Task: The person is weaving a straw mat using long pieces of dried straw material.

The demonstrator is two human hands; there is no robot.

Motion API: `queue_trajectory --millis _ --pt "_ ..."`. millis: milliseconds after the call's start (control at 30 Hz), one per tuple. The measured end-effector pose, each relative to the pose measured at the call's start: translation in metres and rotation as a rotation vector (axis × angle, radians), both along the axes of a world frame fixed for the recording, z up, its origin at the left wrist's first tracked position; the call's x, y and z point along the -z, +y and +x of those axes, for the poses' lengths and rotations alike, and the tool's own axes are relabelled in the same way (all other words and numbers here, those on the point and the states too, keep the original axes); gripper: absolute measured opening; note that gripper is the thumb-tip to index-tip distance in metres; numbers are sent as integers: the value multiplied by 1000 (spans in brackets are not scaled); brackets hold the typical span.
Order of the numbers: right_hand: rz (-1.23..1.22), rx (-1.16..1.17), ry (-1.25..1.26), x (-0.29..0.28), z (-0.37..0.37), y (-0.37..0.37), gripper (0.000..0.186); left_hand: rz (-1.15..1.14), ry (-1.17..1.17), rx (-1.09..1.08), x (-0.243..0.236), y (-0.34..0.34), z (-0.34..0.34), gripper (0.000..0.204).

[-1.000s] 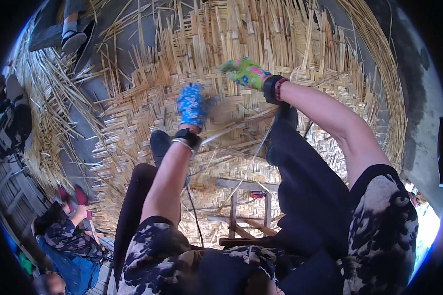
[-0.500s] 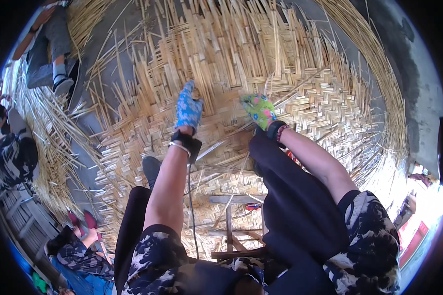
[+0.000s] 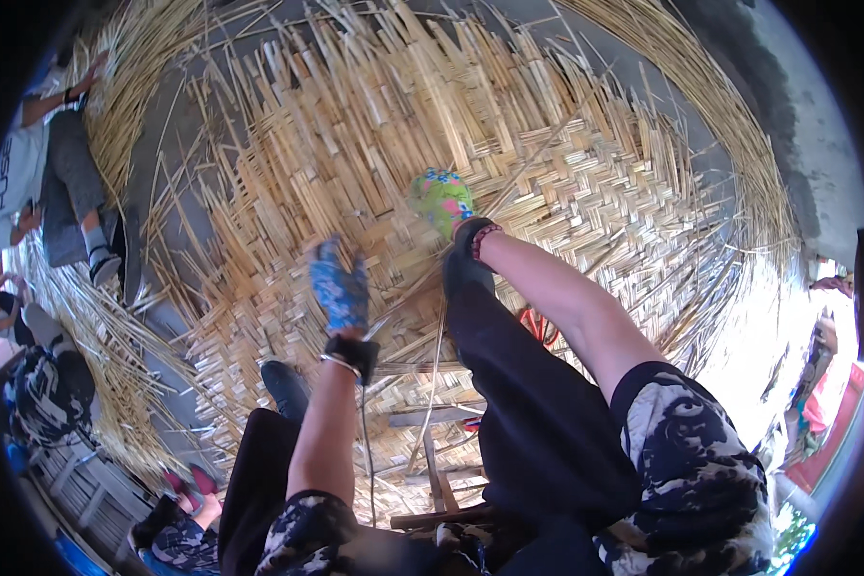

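Observation:
My left hand (image 3: pixel 341 283), in a blue floral glove, hovers over the mat slightly blurred, fingers partly apart, with nothing visible in them. My right hand (image 3: pixel 441 204), in a green floral glove, is farther forward and to the right on the woven mat (image 3: pixel 624 202) of pale split reed or bamboo; its fingers are too blurred to read. Loose upright strip ends (image 3: pixel 374 91) fan out beyond both hands. My right shoe (image 3: pixel 465 274) rests on the mat beneath that wrist, and my left shoe (image 3: pixel 283 389) is at lower left.
Co-workers (image 3: pixel 72 182) are at the left among long loose strips (image 3: pixel 115 394). Red shoes (image 3: pixel 197 480) show at lower left. A wooden frame (image 3: pixel 432 451) and red-handled tool (image 3: pixel 537 324) lie near my legs. A concrete edge (image 3: pixel 787 115) runs along the right.
My left hand has moved down and a little left. My right hand dropped, then shifted left and slightly up. The view has swung, bringing more of the co-worker at upper left into sight.

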State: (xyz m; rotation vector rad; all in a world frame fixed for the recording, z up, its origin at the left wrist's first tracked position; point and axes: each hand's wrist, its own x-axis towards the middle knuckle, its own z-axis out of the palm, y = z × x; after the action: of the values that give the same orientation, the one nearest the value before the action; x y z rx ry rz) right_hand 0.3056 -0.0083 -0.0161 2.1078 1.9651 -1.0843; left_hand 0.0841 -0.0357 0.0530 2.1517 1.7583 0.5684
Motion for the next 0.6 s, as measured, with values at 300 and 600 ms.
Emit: queue_trajectory --millis 300,600 --pt "617 -255 -59 -44 77 -11 38 -488 -72 202 -7 -46 69 44" --pt "637 -47 -382 -30 119 -18 47 -246 3 35 -16 -37 90 50"
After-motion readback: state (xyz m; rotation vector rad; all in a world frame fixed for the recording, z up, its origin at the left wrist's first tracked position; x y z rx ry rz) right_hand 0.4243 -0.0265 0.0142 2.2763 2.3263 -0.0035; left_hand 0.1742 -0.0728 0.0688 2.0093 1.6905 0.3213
